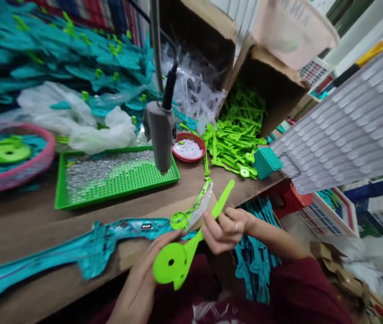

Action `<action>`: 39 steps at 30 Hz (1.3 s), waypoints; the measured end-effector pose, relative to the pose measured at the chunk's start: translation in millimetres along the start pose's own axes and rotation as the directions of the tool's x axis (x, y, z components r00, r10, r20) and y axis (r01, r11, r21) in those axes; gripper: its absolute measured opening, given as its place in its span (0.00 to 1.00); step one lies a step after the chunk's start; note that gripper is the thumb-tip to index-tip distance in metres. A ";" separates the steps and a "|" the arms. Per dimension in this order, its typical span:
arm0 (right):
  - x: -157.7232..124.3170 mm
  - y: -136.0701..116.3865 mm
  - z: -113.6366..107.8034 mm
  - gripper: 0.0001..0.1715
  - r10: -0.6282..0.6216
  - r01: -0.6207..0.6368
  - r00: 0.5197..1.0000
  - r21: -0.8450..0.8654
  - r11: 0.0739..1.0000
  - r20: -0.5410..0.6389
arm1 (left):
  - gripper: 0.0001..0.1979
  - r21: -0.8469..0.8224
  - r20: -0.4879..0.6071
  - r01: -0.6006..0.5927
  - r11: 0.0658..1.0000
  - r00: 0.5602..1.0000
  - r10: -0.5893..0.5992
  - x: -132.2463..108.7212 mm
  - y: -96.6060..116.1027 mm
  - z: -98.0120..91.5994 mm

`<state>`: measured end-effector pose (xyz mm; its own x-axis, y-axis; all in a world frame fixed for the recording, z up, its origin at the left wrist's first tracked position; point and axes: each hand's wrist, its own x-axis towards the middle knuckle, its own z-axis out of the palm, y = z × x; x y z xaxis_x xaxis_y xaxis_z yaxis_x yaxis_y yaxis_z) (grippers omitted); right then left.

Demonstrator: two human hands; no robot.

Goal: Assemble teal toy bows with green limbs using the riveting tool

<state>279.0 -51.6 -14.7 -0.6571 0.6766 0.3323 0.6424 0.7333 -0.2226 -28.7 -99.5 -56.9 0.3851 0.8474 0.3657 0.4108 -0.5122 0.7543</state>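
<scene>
A lime-green plastic part (170, 263), with a round holed disc at one end and a long narrow arm, is held tilted above the table's front edge. My right hand (224, 228) is closed around its arm, fingers curled. Against the disc end lies my left hand (141, 276), its fingers partly hidden behind the part. Just beyond my hands, a second green piece (179, 220) rests on the table beside a clear plastic piece (202, 206). To the left stretches a long teal plastic shell (92, 252) with thin wires along it.
A grey electric screwdriver (160, 135) hangs over a green tray (117, 194) of small metal pieces. Behind are a red basket (189, 158), a heap of green parts (233, 139) and a cardboard box (279, 85). A pink basket (39, 168) stands left; teal parts (257, 265) hang below right.
</scene>
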 end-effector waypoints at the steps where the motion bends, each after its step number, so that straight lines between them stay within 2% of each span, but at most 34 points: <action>1: -5.2 4.4 3.8 0.07 0.044 -0.043 0.999 -0.071 0.997 0.002 | 0.22 0.007 -0.003 -0.008 1.000 1.000 0.008 3.2 2.3 -1.2; 2: -6.3 13.6 4.6 0.09 0.138 -0.142 0.990 -0.151 0.978 -0.036 | 0.21 0.045 -0.015 -0.038 0.998 0.999 0.039 9.3 3.1 -0.4; 3: -4.1 26.3 2.8 0.12 0.267 -0.283 0.959 -0.213 0.935 -0.099 | 0.19 0.110 -0.025 -0.089 0.990 0.995 0.092 17.3 2.5 2.6; 5: 5.6 54.9 -4.7 0.18 0.513 -0.553 0.832 -0.244 0.797 -0.210 | 0.20 0.270 0.006 -0.219 0.938 0.974 0.226 35.6 -2.2 14.2; 6: 10.9 67.5 -8.2 0.19 0.595 -0.638 0.769 -0.226 0.736 -0.233 | 0.21 0.339 0.037 -0.286 0.896 0.956 0.291 43.9 -5.9 21.8; 8: 17.8 83.2 -9.7 0.21 0.672 -0.714 0.698 -0.173 0.678 -0.248 | 0.23 0.444 0.093 -0.374 0.814 0.923 0.373 55.9 -15.0 36.6; 10: 17.9 84.4 -0.6 0.22 0.691 -0.733 0.674 -0.116 0.671 -0.262 | 0.23 0.502 0.121 -0.405 0.764 0.908 0.402 60.3 -24.5 46.9; 12: 13.8 75.4 17.3 0.20 0.715 -0.742 0.652 -0.021 0.670 -0.251 | 0.23 0.524 0.126 -0.412 0.745 0.903 0.411 59.1 -32.0 50.8; 15: 11.2 58.3 46.5 0.17 0.736 -0.720 0.651 0.156 0.676 -0.187 | 0.24 0.530 0.140 -0.431 0.730 0.894 0.426 54.6 -36.5 48.9; 18: 18.2 47.9 62.8 0.17 0.739 -0.691 0.647 0.265 0.673 -0.189 | 0.24 0.533 0.164 -0.436 0.725 0.894 0.417 52.9 -34.9 46.9; 20: 24.3 43.7 65.7 0.16 0.736 -0.682 0.641 0.277 0.677 -0.220 | 0.24 0.532 0.160 -0.423 0.733 0.901 0.404 52.5 -33.5 47.9; 22: 28.4 39.8 64.8 0.15 0.713 -0.687 0.654 0.196 0.699 -0.251 | 0.24 0.520 0.149 -0.405 0.752 0.910 0.387 51.8 -33.5 49.9; 25: 30.9 35.3 58.9 0.17 0.633 -0.657 0.743 -0.057 0.752 -0.217 | 0.23 0.484 0.146 -0.377 0.790 0.925 0.352 50.7 -35.5 52.1; 27: 32.2 34.9 50.7 0.18 0.565 -0.579 0.816 -0.180 0.795 -0.126 | 0.24 0.462 0.154 -0.368 0.807 0.929 0.336 50.5 -37.0 52.3; 29: 34.8 38.3 38.3 0.17 0.526 -0.512 0.851 -0.243 0.824 -0.010 | 0.24 0.453 0.149 -0.371 0.811 0.928 0.342 50.8 -37.8 51.9; 31: 39.1 47.2 23.1 0.17 0.564 -0.517 0.822 -0.313 0.797 0.077 | 0.23 0.460 0.136 -0.379 0.803 0.923 0.359 51.5 -37.9 52.2; 35: 51.1 81.3 -5.7 0.20 0.729 -0.582 0.679 -0.543 0.605 0.085 | 0.22 0.479 0.137 -0.394 0.784 0.916 0.377 54.1 -37.5 56.1; 37: 56.6 98.3 -16.2 0.19 0.748 -0.553 0.656 -0.607 0.570 0.105 | 0.22 0.480 0.155 -0.399 0.781 0.915 0.373 56.0 -36.6 56.3; 39: 59.8 106.2 -24.4 0.19 0.730 -0.520 0.671 -0.620 0.588 0.129 | 0.23 0.467 0.153 -0.391 0.793 0.919 0.363 57.7 -33.0 51.0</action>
<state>317.6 65.1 3.9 -0.0228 0.9981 -0.0580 0.9636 0.0374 0.2646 22.1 -40.8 -88.5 0.6295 0.5715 0.5264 0.5609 -0.8031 0.2011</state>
